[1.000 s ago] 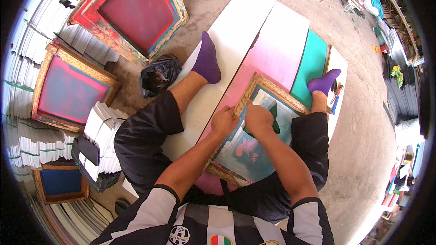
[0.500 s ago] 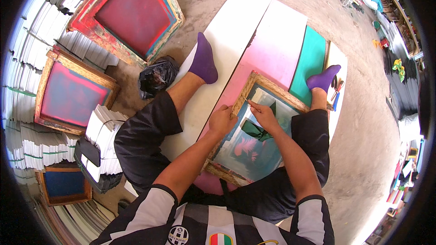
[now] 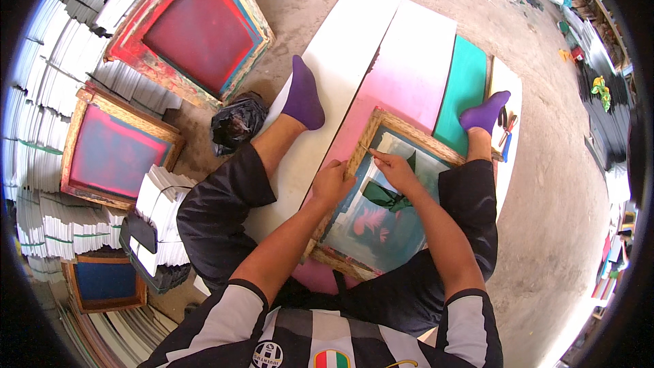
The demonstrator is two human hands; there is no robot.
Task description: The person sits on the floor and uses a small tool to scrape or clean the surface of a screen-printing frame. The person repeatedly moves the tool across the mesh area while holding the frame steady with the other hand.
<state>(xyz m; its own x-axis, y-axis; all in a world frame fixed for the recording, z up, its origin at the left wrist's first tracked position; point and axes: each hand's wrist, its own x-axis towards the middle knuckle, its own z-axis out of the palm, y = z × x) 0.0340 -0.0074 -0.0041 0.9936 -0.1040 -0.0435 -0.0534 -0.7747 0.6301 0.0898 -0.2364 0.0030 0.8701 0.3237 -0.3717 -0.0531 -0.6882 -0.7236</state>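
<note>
While left hand (image 3: 332,182) stays on wooden frame (image 3: 381,194), right hand (image 3: 397,170) shifted toward corner

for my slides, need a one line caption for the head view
Seated person, left hand gripping a wooden screen-printing frame, right hand pinching a thin stick at its corner.

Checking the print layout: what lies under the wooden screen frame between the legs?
The wooden screen frame lies on a pink board. The board part beneath is hidden by the mesh, left hand and right hand.

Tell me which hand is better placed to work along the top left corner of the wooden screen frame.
Probably the right hand: its fingers pinch a thin stick at that corner of the wooden screen frame. The left hand rests on the frame's left rail, steadying it.
</note>
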